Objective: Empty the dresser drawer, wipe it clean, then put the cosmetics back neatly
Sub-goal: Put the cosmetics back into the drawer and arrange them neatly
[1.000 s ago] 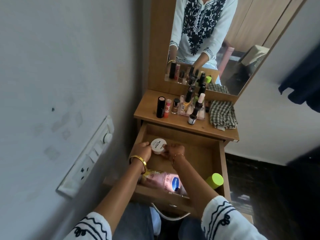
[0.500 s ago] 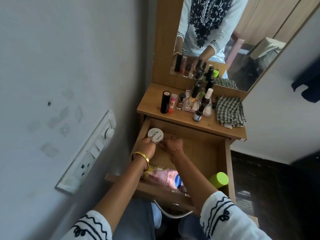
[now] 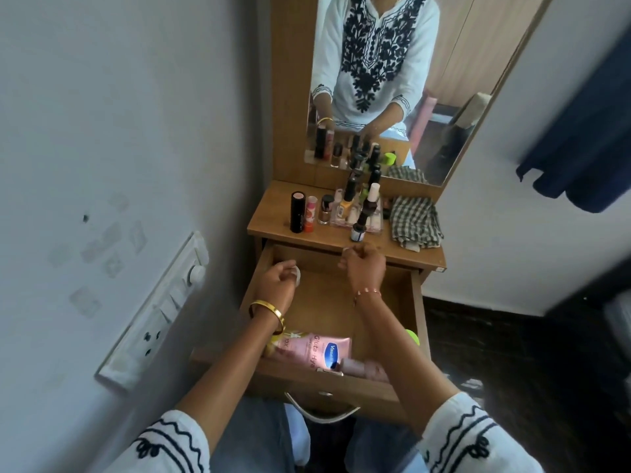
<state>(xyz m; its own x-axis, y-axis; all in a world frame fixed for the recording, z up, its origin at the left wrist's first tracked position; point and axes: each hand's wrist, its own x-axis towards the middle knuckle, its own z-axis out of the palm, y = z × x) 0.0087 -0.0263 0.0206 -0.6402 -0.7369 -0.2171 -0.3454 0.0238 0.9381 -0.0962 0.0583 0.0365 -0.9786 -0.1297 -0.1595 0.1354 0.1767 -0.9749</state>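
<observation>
While a pale wall with a white switch panel [image 3: 153, 308] stood to the left, the brown wooden drawer [image 3: 417, 302] hung open under the dresser bench [image 3: 273, 230]. At its rear left, the left hand [image 3: 278, 283] curled its fingers round a small round white jar [image 3: 296, 274]. The right hand [image 3: 365, 268] hovered fisted, holding nothing visible. A pink lotion tube [image 3: 312, 349] lay at the drawer's front.

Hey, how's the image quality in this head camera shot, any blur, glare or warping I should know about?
Head view: wide-angle warping bends the wall's switch panel and the mirror edges; the right hand is motion-blurred, and the left hand with its white jar is soft; a bright glare patch washes out the pink lotion bottle; the floor at right is dark and underexposed.
</observation>
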